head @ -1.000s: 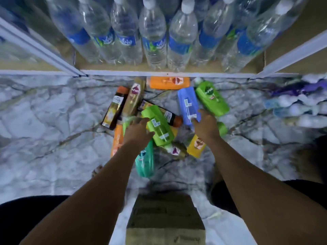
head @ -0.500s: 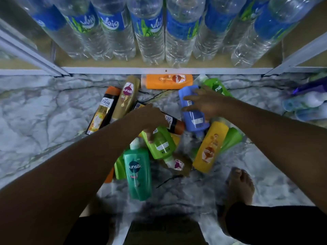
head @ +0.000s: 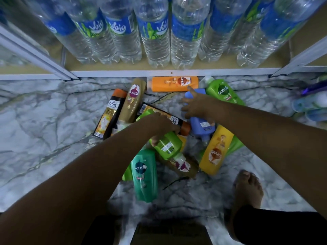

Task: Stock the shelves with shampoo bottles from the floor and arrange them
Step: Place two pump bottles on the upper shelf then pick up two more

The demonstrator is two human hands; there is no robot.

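Several shampoo bottles lie in a heap on the marble floor (head: 44,121) in front of the bottom shelf. My left hand (head: 160,124) grips a light green bottle (head: 168,145) near the middle of the heap. My right hand (head: 198,106) has its fingers wrapped round a blue bottle (head: 203,125). Around them lie an orange bottle (head: 174,84), a green Sunsilk bottle (head: 224,92), a yellow bottle (head: 217,151), a teal bottle (head: 145,175), a gold-brown bottle (head: 132,101) and a black bottle with an orange cap (head: 108,114).
The bottom shelf (head: 159,73) carries a row of large water bottles (head: 152,32). More packaged items (head: 311,105) lie at the right edge. My bare foot (head: 247,190) stands at the lower right, and a cardboard box (head: 169,234) sits below the heap.
Both hands have closed on their bottles: the left on the light green one, the right on the blue one. The view has moved closer to the heap.
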